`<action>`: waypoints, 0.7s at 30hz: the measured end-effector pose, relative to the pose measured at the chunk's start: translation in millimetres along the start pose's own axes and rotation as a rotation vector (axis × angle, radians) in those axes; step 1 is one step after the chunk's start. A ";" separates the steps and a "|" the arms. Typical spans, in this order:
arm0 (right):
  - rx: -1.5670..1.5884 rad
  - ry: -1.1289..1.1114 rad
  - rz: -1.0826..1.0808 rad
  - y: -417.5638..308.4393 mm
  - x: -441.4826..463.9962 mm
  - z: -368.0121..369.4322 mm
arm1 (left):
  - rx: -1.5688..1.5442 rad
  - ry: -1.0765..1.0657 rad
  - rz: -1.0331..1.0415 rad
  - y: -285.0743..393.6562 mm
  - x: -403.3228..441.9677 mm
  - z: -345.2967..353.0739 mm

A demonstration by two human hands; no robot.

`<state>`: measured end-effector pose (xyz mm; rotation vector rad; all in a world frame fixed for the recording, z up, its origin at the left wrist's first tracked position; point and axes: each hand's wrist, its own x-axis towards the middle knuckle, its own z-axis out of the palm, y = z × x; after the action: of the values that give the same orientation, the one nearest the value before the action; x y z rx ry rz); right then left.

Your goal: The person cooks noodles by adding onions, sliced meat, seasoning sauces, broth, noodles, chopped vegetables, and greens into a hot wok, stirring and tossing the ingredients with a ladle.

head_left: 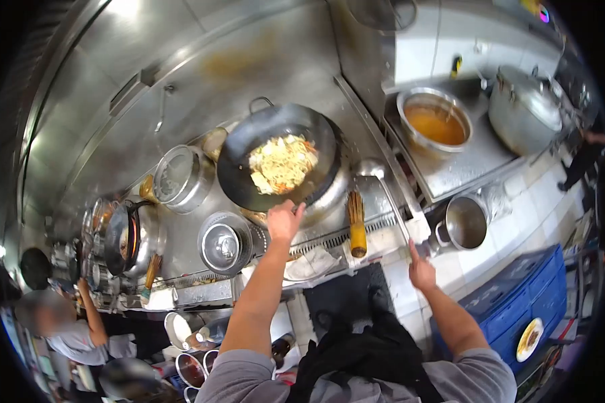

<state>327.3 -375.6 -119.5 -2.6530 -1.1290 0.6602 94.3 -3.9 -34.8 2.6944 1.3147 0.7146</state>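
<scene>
A large dark wok (238, 171) holds pale noodles with bits of orange and white (284, 163). At the wok's near edge is my left hand (284, 220), its fingers closed at the rim; a cloth is not visible there. My right hand (421, 269) is closed on the handle end of a long metal ladle (392, 201), whose bowl rests on the steel counter right of the wok. Between the wok and the ladle lies a bamboo brush with a yellow handle (357, 236). A white cloth (311, 263) lies on the counter's front edge.
Metal bowls (220, 247) and a strainer stand left of the wok. At the right are a bowl of orange liquid (437, 125), a lidded pot (524, 111), an empty-looking pot (466, 222) and blue crates (511, 302). A co-worker (81, 336) stands at another wok, far left.
</scene>
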 end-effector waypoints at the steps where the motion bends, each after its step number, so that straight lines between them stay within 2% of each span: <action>1: 0.034 -0.004 -0.023 5.5 4.1 -5.7 | 0.017 0.023 0.000 -1.7 1.0 9.4; 2: 0.011 -0.054 0.019 4.8 9.9 -15.0 | 0.032 0.052 0.003 -3.2 2.8 17.7; 4: 0.025 0.266 -0.172 15.3 17.3 -19.7 | 0.025 0.004 -0.003 2.8 6.9 14.5; 5: 0.048 0.253 -0.164 15.6 17.6 -24.9 | -0.022 0.035 -0.035 2.7 9.0 14.1; 7: 0.308 0.435 -0.397 7.0 17.4 -38.1 | -0.107 0.102 -0.071 4.5 17.9 8.1; 8: 0.420 0.223 -0.476 15.9 20.8 -19.6 | -0.137 0.117 -0.092 7.2 21.3 4.5; 10: 0.596 -0.256 -0.302 13.3 17.3 1.8 | -0.180 0.177 -0.095 10.8 25.8 -1.2; 11: 0.616 -0.261 -0.275 19.9 22.3 28.3 | -0.162 0.164 -0.130 9.5 28.8 -3.1; 13: 0.419 -0.346 -0.039 33.1 45.8 103.1 | -0.101 0.177 -0.149 4.1 33.2 -5.8; 15: 0.369 -0.230 0.087 18.9 71.7 132.2 | -0.141 0.201 -0.114 10.4 35.4 -11.1; 16: 0.413 -0.264 0.155 17.2 97.6 162.8 | -0.131 0.189 -0.137 9.2 34.9 -12.0; 17: 0.371 -0.364 0.205 10.9 111.0 165.0 | -0.122 0.172 -0.128 7.3 34.6 -12.5; 21: 0.415 -0.267 0.266 2.1 126.6 191.6 | -0.132 0.171 -0.152 16.4 36.6 -14.5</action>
<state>316.8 -286.9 -331.1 -2.4150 -0.6029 1.1830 119.5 11.4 -3.9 2.4467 1.4337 0.9938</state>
